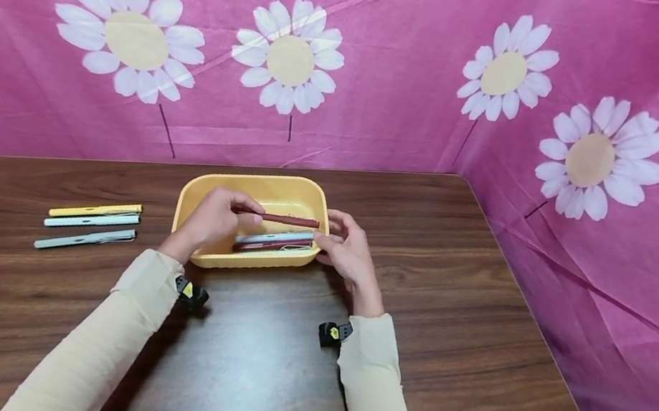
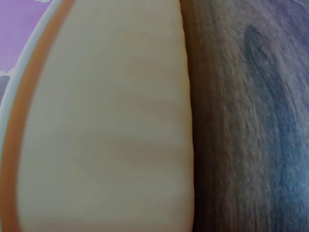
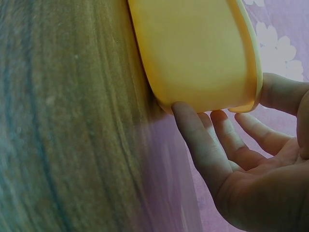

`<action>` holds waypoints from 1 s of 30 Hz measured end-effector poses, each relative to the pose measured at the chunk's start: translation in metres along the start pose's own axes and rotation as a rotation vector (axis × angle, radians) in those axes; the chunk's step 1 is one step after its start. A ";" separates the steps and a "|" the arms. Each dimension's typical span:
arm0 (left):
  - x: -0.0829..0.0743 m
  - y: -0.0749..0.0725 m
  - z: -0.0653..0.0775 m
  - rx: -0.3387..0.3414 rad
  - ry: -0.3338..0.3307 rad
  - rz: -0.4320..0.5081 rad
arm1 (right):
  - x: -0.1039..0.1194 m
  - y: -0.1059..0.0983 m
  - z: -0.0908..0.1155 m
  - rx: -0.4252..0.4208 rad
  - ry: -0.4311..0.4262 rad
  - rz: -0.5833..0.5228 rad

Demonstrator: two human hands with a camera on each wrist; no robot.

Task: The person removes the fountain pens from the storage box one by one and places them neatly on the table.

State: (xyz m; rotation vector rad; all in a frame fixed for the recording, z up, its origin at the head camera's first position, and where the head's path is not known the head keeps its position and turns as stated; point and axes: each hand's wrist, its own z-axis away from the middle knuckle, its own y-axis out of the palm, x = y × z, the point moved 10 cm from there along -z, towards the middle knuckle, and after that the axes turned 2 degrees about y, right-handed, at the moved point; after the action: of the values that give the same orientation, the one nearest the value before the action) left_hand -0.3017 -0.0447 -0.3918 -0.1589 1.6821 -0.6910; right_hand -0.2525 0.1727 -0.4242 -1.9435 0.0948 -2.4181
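A yellow plastic basket (image 1: 247,266) stands near the back of the table, and its outer wall (image 2: 106,121) fills much of the left wrist view. Reaching over the basket from its left, my left hand (image 1: 213,217) pinches one end of a dark red pen (image 1: 294,221), which lies level above the basket floor. My right hand (image 1: 351,249) holds the basket's right end, thumb at the rim and fingers against the outside wall, as the right wrist view also shows. Light blue and dark red pens (image 1: 274,238) lie together along the basket's front side.
Left of the basket, a yellow pen (image 1: 96,211), a pale blue pen (image 1: 91,220) and a grey-blue pen (image 1: 84,239) lie side by side on the wooden table (image 1: 250,367). A pink cloth (image 1: 392,63) with white flowers hangs behind and to the right.
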 end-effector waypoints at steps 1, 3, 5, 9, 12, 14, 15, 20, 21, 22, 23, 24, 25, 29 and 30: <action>-0.001 -0.002 0.000 -0.013 0.005 0.003 | 0.000 0.000 0.000 0.002 -0.002 0.000; -0.003 -0.007 -0.001 -0.040 0.009 0.009 | 0.001 0.000 -0.001 0.004 -0.001 0.000; -0.006 -0.011 -0.001 -0.062 0.015 0.003 | 0.002 0.000 -0.002 0.005 -0.003 0.000; -0.008 -0.018 -0.002 -0.083 0.011 -0.012 | 0.004 -0.002 -0.002 0.002 -0.006 -0.007; -0.008 -0.021 -0.002 -0.095 0.000 0.010 | 0.004 -0.002 -0.002 0.003 -0.009 -0.014; -0.006 -0.023 -0.001 -0.106 -0.006 0.045 | 0.004 -0.002 -0.003 0.005 -0.008 -0.020; -0.006 -0.025 0.000 -0.112 -0.010 0.059 | 0.004 -0.001 -0.003 0.005 -0.007 -0.020; -0.002 -0.036 0.008 -0.148 -0.020 0.089 | 0.003 0.000 -0.002 0.005 0.002 -0.011; -0.002 -0.038 0.009 -0.154 -0.023 0.088 | 0.003 0.000 -0.002 0.005 0.004 -0.009; -0.001 -0.041 0.011 -0.160 -0.023 0.088 | 0.003 0.000 -0.002 0.005 0.004 -0.006; -0.001 -0.043 0.013 -0.167 -0.022 0.091 | 0.003 0.001 -0.002 0.005 0.005 -0.004; -0.001 -0.046 0.014 -0.175 -0.029 0.103 | 0.003 0.001 -0.002 0.005 0.006 -0.003; 0.000 -0.049 0.016 -0.185 -0.032 0.108 | 0.002 0.001 -0.002 0.006 0.006 -0.003; 0.002 -0.059 0.025 -0.219 -0.064 0.191 | 0.000 0.001 -0.002 0.003 0.018 -0.001; 0.003 -0.061 0.027 -0.227 -0.073 0.213 | -0.001 0.001 -0.001 0.001 0.022 -0.001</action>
State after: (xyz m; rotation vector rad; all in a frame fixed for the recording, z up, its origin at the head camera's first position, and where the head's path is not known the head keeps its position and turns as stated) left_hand -0.2934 -0.1053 -0.3643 -0.1606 1.6749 -0.3310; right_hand -0.2537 0.1717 -0.4251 -1.9171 0.0931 -2.4397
